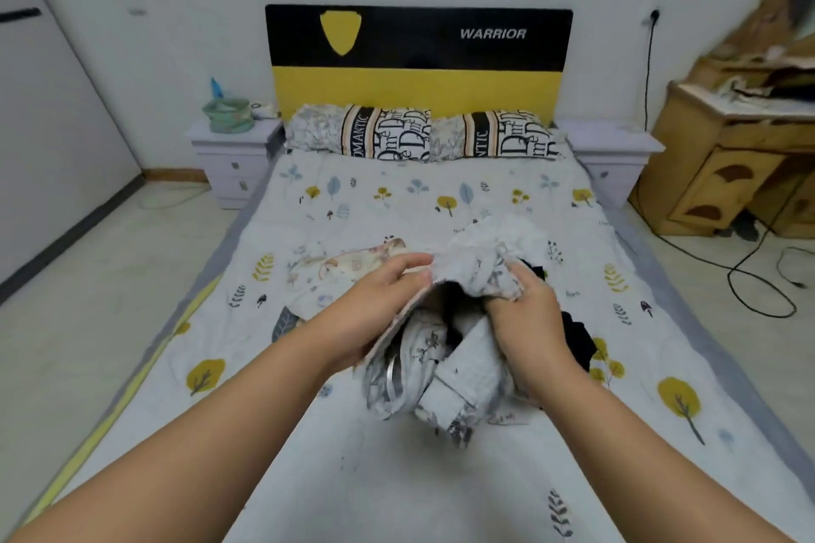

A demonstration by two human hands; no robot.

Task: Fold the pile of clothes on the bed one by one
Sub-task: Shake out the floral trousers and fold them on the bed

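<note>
A heap of clothes (441, 379) lies in the middle of the bed (397, 476): grey-white patterned pieces, a pale grey one and a black one (577, 337) at the right. Both hands lift a crumpled white-grey garment (480, 260) above the heap. My left hand (379, 304) pinches its left edge between thumb and fingers. My right hand (529, 313) grips its bunched right side with curled fingers. A cream printed garment (348, 267) lies flat on the bed just left of the hands.
Two patterned pillows (423, 137) lie against the black-and-yellow headboard (419, 57). White nightstands stand on both sides, the left one (231, 154) carrying a green basket. A wooden desk (732, 154) is at the right, with black cables (758, 278) on the floor.
</note>
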